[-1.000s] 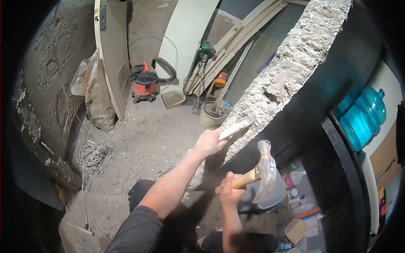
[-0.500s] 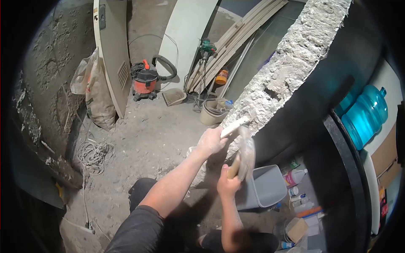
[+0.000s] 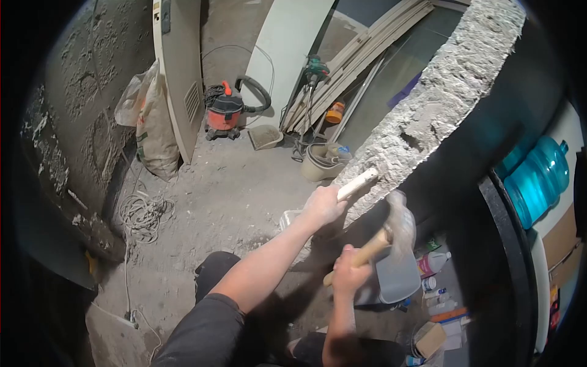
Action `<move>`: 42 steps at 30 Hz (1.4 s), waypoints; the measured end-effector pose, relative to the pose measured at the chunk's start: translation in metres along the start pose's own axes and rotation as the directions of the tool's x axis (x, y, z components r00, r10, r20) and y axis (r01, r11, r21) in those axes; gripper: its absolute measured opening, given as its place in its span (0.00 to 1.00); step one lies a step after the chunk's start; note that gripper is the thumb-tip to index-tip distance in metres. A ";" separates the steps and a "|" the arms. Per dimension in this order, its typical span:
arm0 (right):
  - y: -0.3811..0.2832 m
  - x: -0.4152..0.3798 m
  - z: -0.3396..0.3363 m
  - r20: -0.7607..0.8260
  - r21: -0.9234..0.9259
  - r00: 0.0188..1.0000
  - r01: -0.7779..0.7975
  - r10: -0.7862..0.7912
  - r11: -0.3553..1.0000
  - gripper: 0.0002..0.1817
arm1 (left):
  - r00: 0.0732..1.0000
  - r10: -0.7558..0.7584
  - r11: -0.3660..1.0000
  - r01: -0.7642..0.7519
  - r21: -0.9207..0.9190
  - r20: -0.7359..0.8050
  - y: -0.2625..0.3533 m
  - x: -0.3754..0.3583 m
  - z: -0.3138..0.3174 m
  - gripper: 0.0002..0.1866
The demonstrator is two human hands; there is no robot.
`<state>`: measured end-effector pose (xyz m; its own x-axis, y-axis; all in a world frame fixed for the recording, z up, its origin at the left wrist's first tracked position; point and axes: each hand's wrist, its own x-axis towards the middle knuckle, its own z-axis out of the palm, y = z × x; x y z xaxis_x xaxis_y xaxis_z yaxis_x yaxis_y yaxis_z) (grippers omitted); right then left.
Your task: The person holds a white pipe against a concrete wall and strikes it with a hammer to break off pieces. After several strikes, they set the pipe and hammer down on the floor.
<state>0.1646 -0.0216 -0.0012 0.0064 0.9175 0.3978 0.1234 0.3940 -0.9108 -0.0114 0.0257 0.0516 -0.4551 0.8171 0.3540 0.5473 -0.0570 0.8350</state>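
My left hand [image 3: 324, 206] is closed around a chisel [image 3: 358, 185] with a pale, rod-like handle. The handle's free end points up and right, over the rough face of the broken wall edge [image 3: 422, 122]. Its other end is hidden by my hand and the wall. Lower and to the right, my right hand [image 3: 351, 273] grips the wooden handle of a hammer [image 3: 400, 223]. The hammer's metal head is blurred by motion and stands apart from the chisel, in front of the dark wall side.
A grey bin [image 3: 397, 275] stands below the hammer, beside several bottles [image 3: 434, 263]. Left of the wall are a bucket [image 3: 319, 165], a dustpan [image 3: 265, 137], a red vacuum cleaner [image 3: 224, 113] and leaning planks [image 3: 361, 61]. Coiled cable [image 3: 145, 214] lies on the dusty floor.
The hammer has swung down and right, away from the chisel's end, and its handle shows more fully. My left hand still holds the chisel at the wall. The whole view has shifted slightly.
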 end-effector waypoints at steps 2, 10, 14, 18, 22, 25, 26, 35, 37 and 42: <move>-0.034 0.001 -0.002 0.012 0.361 0.963 0.248 -0.270 0.899 0.10 | 1.000 0.011 1.000 -0.011 -0.006 -0.012 -0.003 0.001 0.003 0.14; 0.021 0.027 0.022 0.002 0.216 0.955 0.288 -0.296 0.933 0.08 | 0.998 0.052 0.998 -0.053 -0.018 -0.040 0.001 -0.002 0.002 0.14; 0.038 0.020 0.011 0.099 -0.073 0.985 -0.131 0.138 0.989 0.15 | 0.998 0.015 0.997 -0.019 -0.078 -0.053 -0.006 0.003 0.002 0.14; -0.028 -0.004 0.003 0.081 0.111 0.992 -0.101 0.092 0.989 0.14 | 0.999 -0.002 0.994 -0.004 -0.105 -0.054 0.002 -0.005 0.000 0.14; -0.047 -0.009 -0.004 0.075 0.413 0.983 0.122 -0.167 0.903 0.10 | 0.993 0.095 0.991 -0.100 -0.084 -0.071 0.005 -0.026 0.015 0.13; -0.038 -0.015 -0.011 0.074 0.453 0.981 0.130 -0.182 0.882 0.09 | 0.997 0.069 0.993 -0.073 -0.091 -0.039 0.008 -0.040 0.012 0.13; -0.034 -0.018 -0.013 0.082 0.458 0.983 0.111 -0.167 0.882 0.09 | 1.000 0.024 0.999 -0.024 -0.028 -0.006 0.009 -0.039 0.010 0.13; -0.018 -0.019 -0.018 0.124 0.319 0.992 -0.004 -0.038 0.948 0.10 | 0.997 0.029 0.999 -0.027 0.034 -0.067 -0.009 -0.019 0.027 0.15; -0.029 -0.015 -0.017 0.112 0.259 0.994 -0.010 -0.020 0.966 0.10 | 0.998 0.030 0.999 -0.028 0.027 -0.058 -0.008 -0.020 0.028 0.15; -0.039 0.001 -0.005 -0.005 0.395 0.965 0.242 -0.262 0.886 0.10 | 0.994 0.010 1.000 -0.011 -0.007 -0.109 -0.004 -0.022 0.028 0.13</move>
<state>0.1650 -0.0365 0.0347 -0.0215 0.7821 0.6228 -0.2807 0.5931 -0.7546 0.0157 0.0236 0.0284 -0.5233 0.7492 0.4059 0.5469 -0.0700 0.8343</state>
